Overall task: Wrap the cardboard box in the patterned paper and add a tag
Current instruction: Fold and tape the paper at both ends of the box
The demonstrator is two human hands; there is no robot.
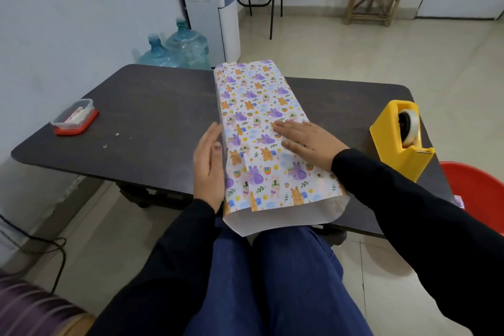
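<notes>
Dark-topped, the desk stands by a pale wall, with blue water jugs on the floor at its far side. At the desk's left sits a small clear container on a red lid. It holds something white, perhaps tags, though I cannot tell.

Next is the left hand, its fingers straight and pressed together, flat against the left side of the patterned paper. The paper lies mid-desk as a long sleeve round the cardboard box, which is hidden inside. The right hand lies palm down on top, fingers straight and slightly spread, pressing on the paper along its seam.

Both ends of the sleeve are open, and the near end overhangs the desk edge. The paper looks thin and light and would probably crease easily and spring open if let go, so the seam is the place to hold it. At the right stands a yellow tape dispenser, apart from the sleeve.
</notes>
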